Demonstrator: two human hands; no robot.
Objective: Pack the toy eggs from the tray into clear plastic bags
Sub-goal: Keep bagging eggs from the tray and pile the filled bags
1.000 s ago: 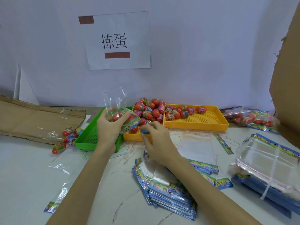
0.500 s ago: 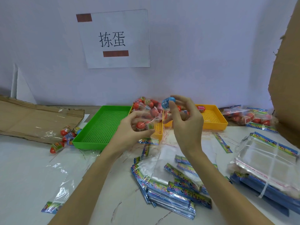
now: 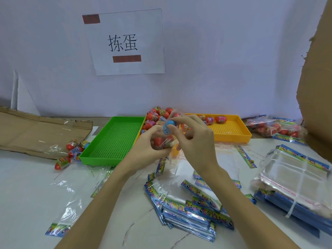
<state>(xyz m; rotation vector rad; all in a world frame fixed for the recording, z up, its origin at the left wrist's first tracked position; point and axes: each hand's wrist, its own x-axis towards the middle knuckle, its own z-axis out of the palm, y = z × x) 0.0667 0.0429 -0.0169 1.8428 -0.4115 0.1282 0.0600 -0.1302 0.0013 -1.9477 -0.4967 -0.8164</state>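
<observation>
My left hand grips a clear plastic bag with red toy eggs inside, held above the table in front of the trays. My right hand pinches a blue toy egg at the bag's mouth. Behind the hands the yellow tray holds a heap of red toy eggs at its left end and a few more farther right. An empty green tray sits to its left.
Several loose eggs lie left of the green tray beside flattened cardboard. Stacks of empty printed bags lie under my arms, a bundled stack at right. Filled bags sit at the back right. A cardboard wall stands right.
My right hand picked a blue egg from the tray area and brought it up to the bag. My left hand carried the bag rightward from over the green tray to the centre.
</observation>
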